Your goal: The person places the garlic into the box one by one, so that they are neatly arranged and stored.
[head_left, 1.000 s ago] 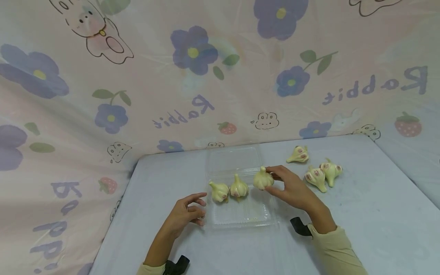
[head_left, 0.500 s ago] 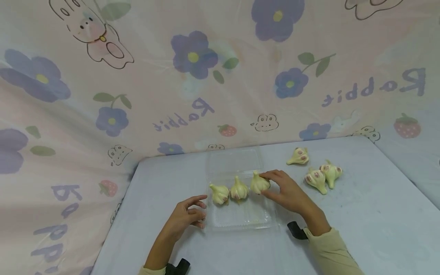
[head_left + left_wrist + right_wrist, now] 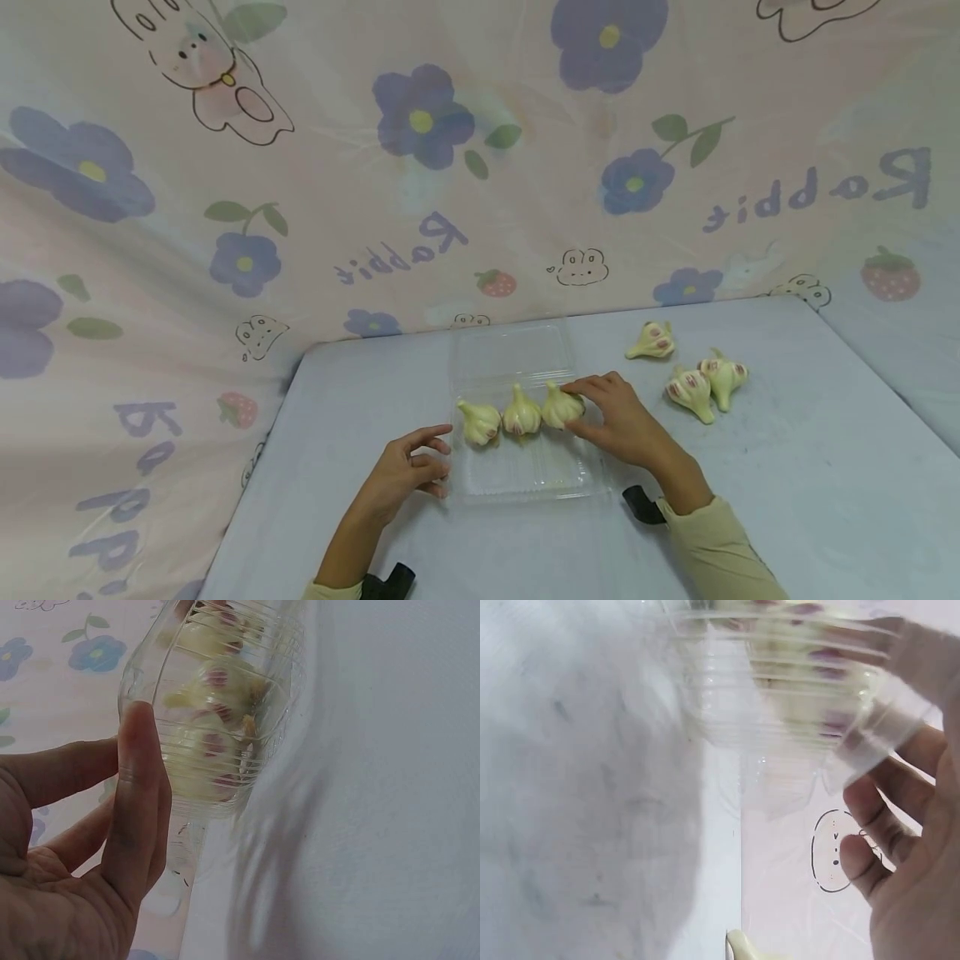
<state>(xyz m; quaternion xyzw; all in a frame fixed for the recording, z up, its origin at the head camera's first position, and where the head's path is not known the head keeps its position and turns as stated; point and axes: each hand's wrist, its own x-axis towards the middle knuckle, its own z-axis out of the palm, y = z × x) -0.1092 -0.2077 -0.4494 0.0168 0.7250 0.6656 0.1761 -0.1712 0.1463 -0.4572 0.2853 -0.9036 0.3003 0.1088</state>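
A clear plastic box (image 3: 517, 483) lies on the table with its lid (image 3: 510, 346) folded back. Three garlic bulbs form a row across its far half: a left bulb (image 3: 478, 422), a middle bulb (image 3: 521, 412) and a right bulb (image 3: 562, 407). My right hand (image 3: 622, 421) reaches over the box's right wall and pinches the right bulb between thumb and fingers. At the box's left wall is my left hand (image 3: 401, 471), its fingers loosely bent and holding nothing. In the left wrist view, a fingertip (image 3: 139, 727) lies at the ribbed wall; contact is hard to tell.
Beyond my right hand, a single garlic bulb (image 3: 651, 340) lies near the table's back edge. Two more, a nearer bulb (image 3: 690, 392) and a farther bulb (image 3: 723, 377), touch each other to the right. A patterned curtain (image 3: 480, 167) hangs behind the white table (image 3: 810, 500).
My right hand has moved left and down with the garlic bulb, bringing it beside the middle bulb in the box. My left hand has stayed at the box's left side.
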